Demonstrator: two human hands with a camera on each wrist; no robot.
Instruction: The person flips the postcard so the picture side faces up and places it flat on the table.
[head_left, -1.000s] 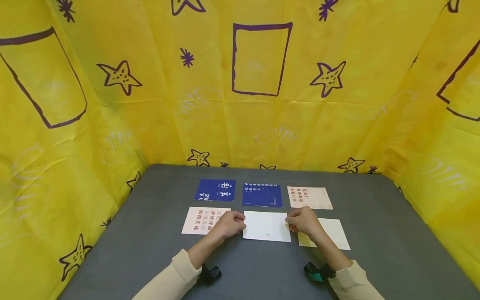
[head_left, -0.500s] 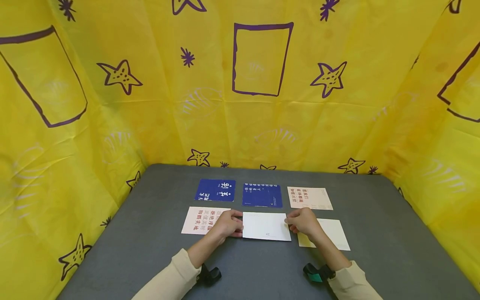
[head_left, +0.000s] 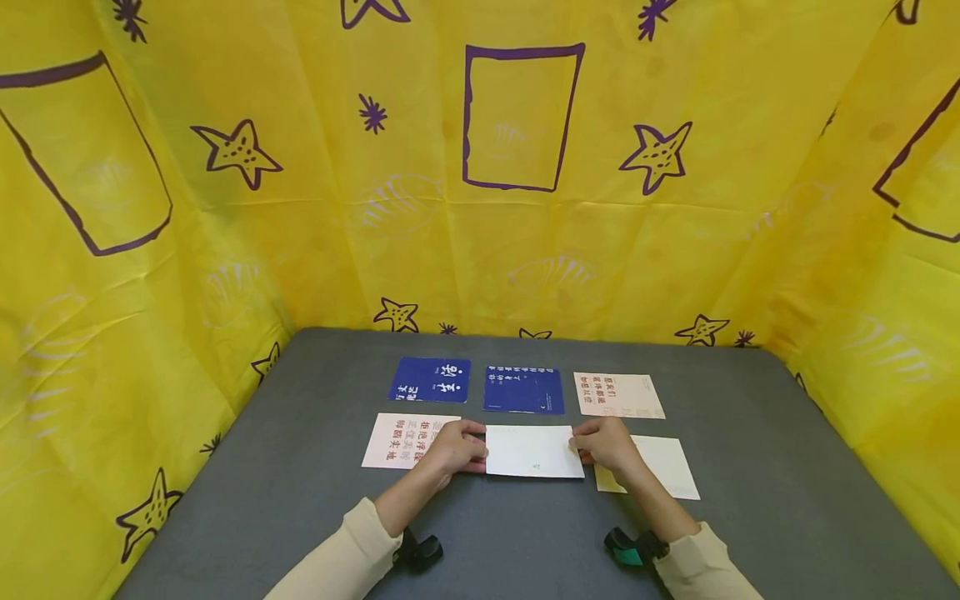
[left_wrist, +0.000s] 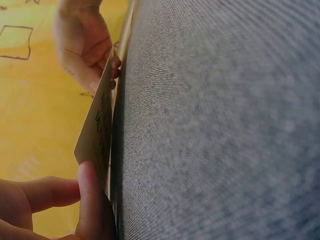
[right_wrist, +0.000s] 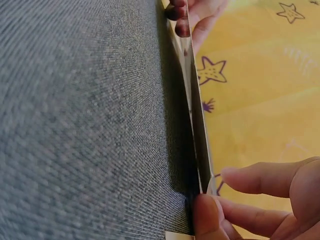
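Note:
A white postcard [head_left: 532,451] with a small print near its front edge is held level across the middle of the table. My left hand [head_left: 453,448] pinches its left end between thumb and fingers. At the opposite end my right hand [head_left: 609,444] grips the card's edge the same way. In the left wrist view the postcard [left_wrist: 95,132] is tilted, one edge raised off the grey cloth, and dark writing shows on its underside. The right wrist view catches the postcard [right_wrist: 200,140] nearly edge-on, with a dark shadow beneath it.
Two blue cards [head_left: 430,380] [head_left: 523,390] and a pinkish card [head_left: 619,395] form the back row. A card with red characters [head_left: 384,440] lies partly under my left hand, a cream card [head_left: 666,467] under my right. Yellow patterned cloth [head_left: 360,250] surrounds the grey table [head_left: 247,483].
The postcard's front edge has risen slightly, so the card looks shallower from above. My left fingers have shifted to a closer hold on its left edge; the other cards stay put.

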